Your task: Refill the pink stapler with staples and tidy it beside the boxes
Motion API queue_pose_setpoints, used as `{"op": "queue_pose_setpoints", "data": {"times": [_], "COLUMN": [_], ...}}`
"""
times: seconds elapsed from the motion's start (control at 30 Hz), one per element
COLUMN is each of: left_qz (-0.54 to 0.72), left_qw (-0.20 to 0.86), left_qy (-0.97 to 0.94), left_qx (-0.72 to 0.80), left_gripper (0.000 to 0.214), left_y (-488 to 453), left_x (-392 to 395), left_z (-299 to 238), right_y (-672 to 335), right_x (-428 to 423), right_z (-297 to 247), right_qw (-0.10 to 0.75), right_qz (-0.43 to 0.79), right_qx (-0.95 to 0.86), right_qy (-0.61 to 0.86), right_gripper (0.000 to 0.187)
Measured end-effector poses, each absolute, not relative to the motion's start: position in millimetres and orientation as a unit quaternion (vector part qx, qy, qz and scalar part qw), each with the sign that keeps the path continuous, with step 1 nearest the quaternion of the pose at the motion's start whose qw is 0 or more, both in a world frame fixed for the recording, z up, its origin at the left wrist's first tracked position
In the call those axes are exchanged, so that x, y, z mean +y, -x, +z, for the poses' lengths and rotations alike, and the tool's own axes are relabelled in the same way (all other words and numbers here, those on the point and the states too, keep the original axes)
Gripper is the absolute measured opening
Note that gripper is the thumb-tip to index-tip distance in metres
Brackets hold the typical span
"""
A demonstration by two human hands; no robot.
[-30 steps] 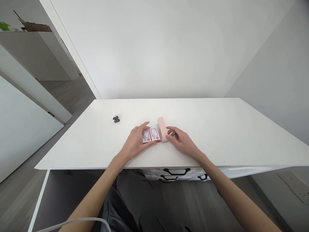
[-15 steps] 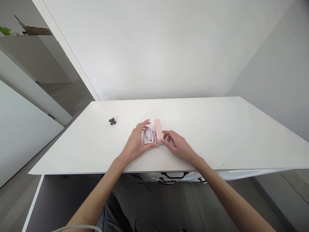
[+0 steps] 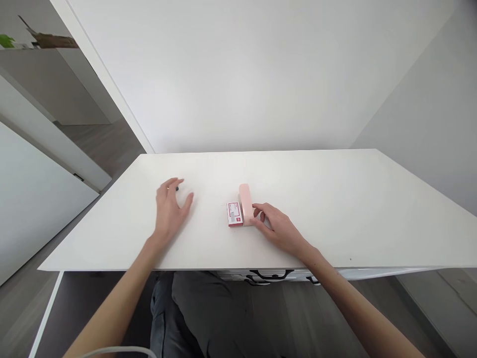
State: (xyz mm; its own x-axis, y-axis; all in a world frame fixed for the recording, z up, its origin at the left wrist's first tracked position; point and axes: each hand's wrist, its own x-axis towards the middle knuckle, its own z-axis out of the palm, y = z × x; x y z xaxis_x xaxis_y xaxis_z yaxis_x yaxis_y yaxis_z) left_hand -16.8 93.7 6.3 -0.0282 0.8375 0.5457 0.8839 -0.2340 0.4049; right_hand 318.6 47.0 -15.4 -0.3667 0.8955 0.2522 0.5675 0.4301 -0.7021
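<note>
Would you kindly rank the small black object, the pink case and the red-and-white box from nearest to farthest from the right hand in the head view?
1. Pink case: right at the right hand.
2. Red-and-white box: just left of the case.
3. Small black object: farthest left, partly hidden by the left hand.

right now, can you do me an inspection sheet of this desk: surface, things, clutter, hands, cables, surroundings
Surface: white tabletop
Things: red-and-white box right beside an elongated pink object; small dark object, mostly hidden
Clutter: dark speck near the front edge
Left hand: open around the small dark object, contact unclear
Right hand: fingertips at the pink object's right edge
Cables: pale cable-like strand, bottom left
Surroundings: white wall behind; drawers below the front edge
</note>
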Motion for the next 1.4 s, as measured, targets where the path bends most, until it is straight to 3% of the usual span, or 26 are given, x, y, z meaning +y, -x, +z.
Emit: {"op": "queue_pose_setpoints", "data": {"times": [0.27,0.7,1.0,1.17,1.4], "left_qz": [-0.198,-0.199,-0.194,-0.21,-0.253], "left_qw": [0.005,-0.098,-0.153,-0.166,-0.213], "left_qy": [0.698,0.847,0.865,0.854,0.805], "left_qx": [-0.688,-0.483,-0.437,-0.447,-0.493], "left_gripper": [0.059,0.077,0.089,0.085,0.055], "left_y": [73.4,-11.6,-40.0,-39.4,-26.4], "left_x": [120.3,90.4,89.6,85.9,71.1], "left_z": [10.7,1.9,3.1,-0.9,7.8], "right_y": [-318.1,-318.9,-318.4,-318.5,-319.9], "right_x": [45.0,48.5,48.1,46.4,46.4], "right_z": [-12.8,-18.1,-17.0,-14.0,-17.5], "right_qw": [0.308,0.308,0.315,0.314,0.312], "right_qz": [0.257,0.249,0.255,0.262,0.267], "right_qx": [-0.786,-0.791,-0.787,-0.785,-0.781], "right_qy": [0.471,0.465,0.464,0.466,0.47], "right_gripper": [0.034,0.036,0.037,0.033,0.032]}}
